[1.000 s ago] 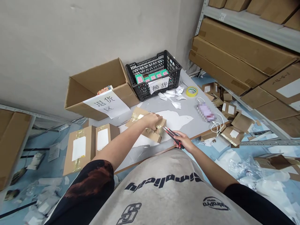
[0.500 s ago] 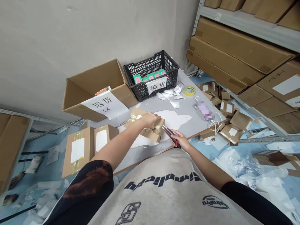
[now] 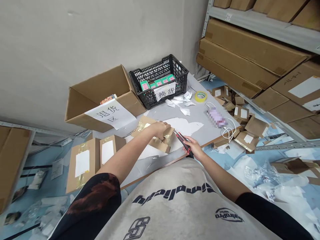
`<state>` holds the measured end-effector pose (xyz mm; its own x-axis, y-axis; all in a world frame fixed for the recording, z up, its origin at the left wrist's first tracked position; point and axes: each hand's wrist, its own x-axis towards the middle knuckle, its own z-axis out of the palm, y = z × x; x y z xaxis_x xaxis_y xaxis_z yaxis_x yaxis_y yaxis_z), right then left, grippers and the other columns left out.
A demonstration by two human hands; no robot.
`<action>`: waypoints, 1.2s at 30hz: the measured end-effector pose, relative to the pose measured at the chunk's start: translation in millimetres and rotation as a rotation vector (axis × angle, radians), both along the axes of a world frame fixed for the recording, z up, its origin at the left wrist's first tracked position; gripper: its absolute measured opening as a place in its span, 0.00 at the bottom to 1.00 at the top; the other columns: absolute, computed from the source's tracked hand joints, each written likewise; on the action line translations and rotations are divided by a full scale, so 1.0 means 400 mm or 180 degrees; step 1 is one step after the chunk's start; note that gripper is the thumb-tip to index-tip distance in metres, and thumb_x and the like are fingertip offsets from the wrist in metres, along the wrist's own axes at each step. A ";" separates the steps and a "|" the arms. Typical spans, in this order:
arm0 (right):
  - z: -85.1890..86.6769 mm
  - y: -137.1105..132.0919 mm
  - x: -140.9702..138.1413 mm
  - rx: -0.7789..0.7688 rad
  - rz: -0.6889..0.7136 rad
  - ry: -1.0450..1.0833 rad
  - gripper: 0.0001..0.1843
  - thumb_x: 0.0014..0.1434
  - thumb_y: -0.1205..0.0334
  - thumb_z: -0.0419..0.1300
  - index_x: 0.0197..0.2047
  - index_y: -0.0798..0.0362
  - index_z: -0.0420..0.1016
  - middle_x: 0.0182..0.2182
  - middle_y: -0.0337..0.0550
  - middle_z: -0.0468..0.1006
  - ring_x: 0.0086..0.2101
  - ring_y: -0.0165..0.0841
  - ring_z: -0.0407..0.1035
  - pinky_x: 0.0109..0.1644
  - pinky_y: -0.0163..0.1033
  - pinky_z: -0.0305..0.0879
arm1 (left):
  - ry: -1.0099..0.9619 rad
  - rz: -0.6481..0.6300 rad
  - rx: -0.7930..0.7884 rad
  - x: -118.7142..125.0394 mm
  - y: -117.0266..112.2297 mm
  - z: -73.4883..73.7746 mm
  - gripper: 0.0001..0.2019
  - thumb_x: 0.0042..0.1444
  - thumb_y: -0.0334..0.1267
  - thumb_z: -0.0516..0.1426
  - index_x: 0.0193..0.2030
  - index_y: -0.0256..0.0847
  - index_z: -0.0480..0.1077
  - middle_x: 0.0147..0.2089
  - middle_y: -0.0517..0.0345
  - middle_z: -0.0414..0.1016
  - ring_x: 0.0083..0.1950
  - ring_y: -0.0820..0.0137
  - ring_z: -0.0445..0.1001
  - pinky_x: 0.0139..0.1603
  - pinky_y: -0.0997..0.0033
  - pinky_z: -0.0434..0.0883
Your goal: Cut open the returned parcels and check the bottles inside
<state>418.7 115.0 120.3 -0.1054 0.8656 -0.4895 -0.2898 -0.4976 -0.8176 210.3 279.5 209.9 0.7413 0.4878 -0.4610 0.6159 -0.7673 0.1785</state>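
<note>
A small brown cardboard parcel (image 3: 147, 128) wrapped in clear tape lies on the grey table (image 3: 200, 116) near its front edge. My left hand (image 3: 160, 129) rests on top of the parcel, fingers curled over it and pressing it down. My right hand (image 3: 193, 150) is closed round a red and black utility knife (image 3: 182, 140), whose tip points at the parcel's right end, close to my left fingers.
An open carton with a paper sign (image 3: 100, 100) and a black crate (image 3: 160, 80) with green boxes stand at the back. Tape roll (image 3: 200, 96), paper scraps and a blurred item lie on the table. Parcels (image 3: 82, 163) rest left; shelves with cartons (image 3: 250, 50) right.
My hands have barely moved on the parcel and the knife. The view has drifted a little, so everything sits slightly lower left.
</note>
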 end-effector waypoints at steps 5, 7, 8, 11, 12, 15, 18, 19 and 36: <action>0.004 0.006 0.014 -0.0040 0.0016 -0.0231 0.30 0.55 0.51 0.61 0.60 0.49 0.67 0.20 0.35 0.76 0.17 0.29 0.66 0.17 0.30 0.57 | 0.0281 0.0652 0.0272 0.037 -0.046 -0.011 0.36 0.47 0.59 0.60 0.58 0.40 0.65 0.56 0.40 0.71 0.58 0.47 0.68 0.54 0.53 0.66; 0.002 0.003 0.016 -0.0007 0.0085 -0.0289 0.30 0.55 0.51 0.61 0.60 0.49 0.66 0.19 0.34 0.75 0.16 0.29 0.65 0.17 0.30 0.57 | 0.0324 0.0851 0.0460 0.052 -0.067 -0.022 0.34 0.50 0.59 0.57 0.59 0.38 0.64 0.56 0.36 0.70 0.60 0.43 0.65 0.55 0.47 0.64; 0.001 0.002 0.015 0.0034 0.0158 -0.0304 0.30 0.56 0.51 0.61 0.60 0.49 0.66 0.19 0.34 0.75 0.16 0.28 0.65 0.17 0.30 0.58 | 0.0318 0.0893 0.0502 0.058 -0.075 -0.028 0.33 0.52 0.57 0.57 0.59 0.37 0.64 0.57 0.35 0.69 0.61 0.42 0.64 0.55 0.44 0.63; -0.002 -0.001 0.010 0.0164 0.0381 -0.0346 0.29 0.56 0.51 0.60 0.60 0.48 0.67 0.20 0.33 0.75 0.16 0.28 0.65 0.18 0.31 0.59 | 0.0322 0.0967 0.0432 0.069 -0.079 -0.040 0.31 0.54 0.55 0.55 0.60 0.37 0.63 0.59 0.36 0.67 0.62 0.40 0.61 0.55 0.41 0.63; -0.003 0.000 0.008 0.0170 0.0424 -0.0353 0.29 0.56 0.51 0.60 0.60 0.48 0.67 0.20 0.32 0.75 0.16 0.28 0.65 0.18 0.30 0.59 | 0.0337 0.0994 0.0395 0.070 -0.076 -0.042 0.31 0.54 0.55 0.54 0.60 0.38 0.63 0.60 0.37 0.66 0.63 0.40 0.60 0.55 0.41 0.63; -0.008 0.007 0.006 0.0094 0.0377 -0.0286 0.30 0.56 0.51 0.60 0.61 0.47 0.66 0.20 0.33 0.75 0.16 0.28 0.66 0.18 0.30 0.58 | 0.0373 0.1014 0.0322 0.071 -0.062 -0.044 0.29 0.54 0.56 0.54 0.57 0.40 0.65 0.61 0.41 0.66 0.63 0.43 0.61 0.56 0.43 0.63; -0.014 0.014 0.009 0.0050 0.0299 -0.0129 0.31 0.55 0.51 0.60 0.61 0.47 0.65 0.20 0.33 0.76 0.16 0.28 0.66 0.17 0.29 0.57 | 0.0343 0.0977 0.0298 0.069 -0.047 -0.047 0.27 0.53 0.56 0.55 0.55 0.40 0.66 0.59 0.44 0.69 0.63 0.47 0.63 0.59 0.47 0.62; -0.015 0.016 0.010 0.0050 0.0301 -0.0079 0.31 0.55 0.52 0.60 0.62 0.47 0.65 0.21 0.33 0.76 0.16 0.28 0.66 0.17 0.29 0.57 | 0.0327 0.0950 0.0291 0.068 -0.042 -0.048 0.27 0.53 0.55 0.55 0.54 0.40 0.66 0.58 0.45 0.70 0.62 0.48 0.64 0.61 0.48 0.60; 0.016 0.033 -0.002 0.0095 0.0022 0.0074 0.29 0.56 0.55 0.59 0.60 0.50 0.66 0.20 0.35 0.76 0.16 0.28 0.66 0.17 0.29 0.57 | -0.0010 0.1012 0.0436 0.040 -0.015 -0.044 0.24 0.53 0.48 0.55 0.55 0.38 0.68 0.56 0.45 0.72 0.61 0.55 0.68 0.60 0.60 0.65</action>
